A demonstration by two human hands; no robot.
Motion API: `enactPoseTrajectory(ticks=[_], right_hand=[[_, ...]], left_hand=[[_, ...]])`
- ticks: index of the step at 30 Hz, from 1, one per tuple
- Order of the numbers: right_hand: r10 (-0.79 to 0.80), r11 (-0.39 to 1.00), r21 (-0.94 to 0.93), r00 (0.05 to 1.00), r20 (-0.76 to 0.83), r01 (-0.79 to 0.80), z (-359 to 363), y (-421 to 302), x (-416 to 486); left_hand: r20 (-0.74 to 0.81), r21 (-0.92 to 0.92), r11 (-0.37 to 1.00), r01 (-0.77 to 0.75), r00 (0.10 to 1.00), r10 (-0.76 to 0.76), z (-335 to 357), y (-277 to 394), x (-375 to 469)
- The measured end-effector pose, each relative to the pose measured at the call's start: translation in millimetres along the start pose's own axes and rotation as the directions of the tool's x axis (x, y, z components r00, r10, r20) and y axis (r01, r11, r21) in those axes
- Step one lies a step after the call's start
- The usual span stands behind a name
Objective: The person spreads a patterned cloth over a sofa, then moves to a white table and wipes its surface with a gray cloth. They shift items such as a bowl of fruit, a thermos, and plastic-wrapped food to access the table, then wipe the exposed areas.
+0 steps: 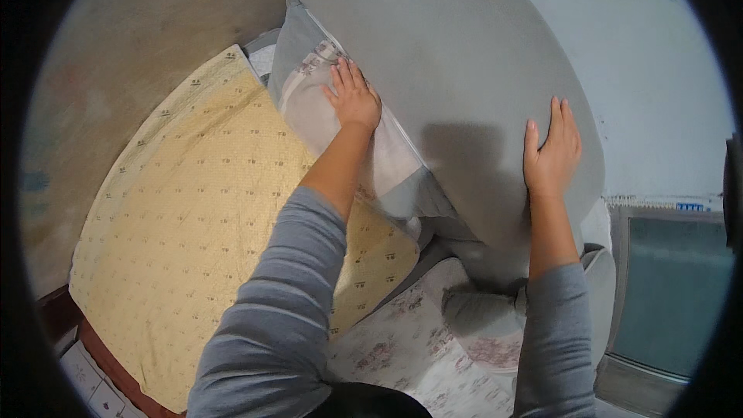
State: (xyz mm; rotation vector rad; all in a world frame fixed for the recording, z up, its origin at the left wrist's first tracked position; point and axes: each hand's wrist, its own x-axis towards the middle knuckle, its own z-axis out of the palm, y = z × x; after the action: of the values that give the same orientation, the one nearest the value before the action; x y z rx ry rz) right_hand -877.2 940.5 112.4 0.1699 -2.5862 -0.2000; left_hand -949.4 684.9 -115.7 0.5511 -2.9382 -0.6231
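A large grey fabric-covered cushion or panel leans across the upper middle, with pale piping along its lower left edge. My left hand lies palm down, fingers spread, on a floral and grey fabric piece beside that piping. Against the right part of the grey panel, my right hand rests flat with its thumb apart. Neither hand is closed around anything. Under my left forearm spreads a yellow quilted sheet with small printed marks. Part of the floral piece is hidden by my left hand and forearm.
Floral fabric and a smaller grey and floral cushion lie near my body. A stained wall borders the left, a pale wall the right. A framed glass pane is at lower right. Reddish-brown edging shows at lower left.
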Motion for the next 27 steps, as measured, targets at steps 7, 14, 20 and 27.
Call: enactPoseTrajectory(ticks=[7,14,20,27], right_hand=[[-0.002,0.998,-0.063,0.999,0.045,0.005,-3,2,3],[0.049,0.997,-0.066,0.998,0.047,-0.045,-9,7,-2],[0.029,0.998,-0.055,0.999,0.039,-0.026,-1,5,1],[0.055,0.997,-0.051,0.998,0.023,-0.054,-2,6,1]], left_hand=[[0.170,-0.042,0.979,-0.200,0.964,0.204,27,24,31],[-0.307,-0.419,0.901,-0.109,0.951,-0.027,24,-31,-9],[-0.011,-0.296,0.954,0.048,0.998,-0.054,69,-36,16],[0.019,-0.386,0.916,-0.111,0.991,0.129,43,-74,5]])
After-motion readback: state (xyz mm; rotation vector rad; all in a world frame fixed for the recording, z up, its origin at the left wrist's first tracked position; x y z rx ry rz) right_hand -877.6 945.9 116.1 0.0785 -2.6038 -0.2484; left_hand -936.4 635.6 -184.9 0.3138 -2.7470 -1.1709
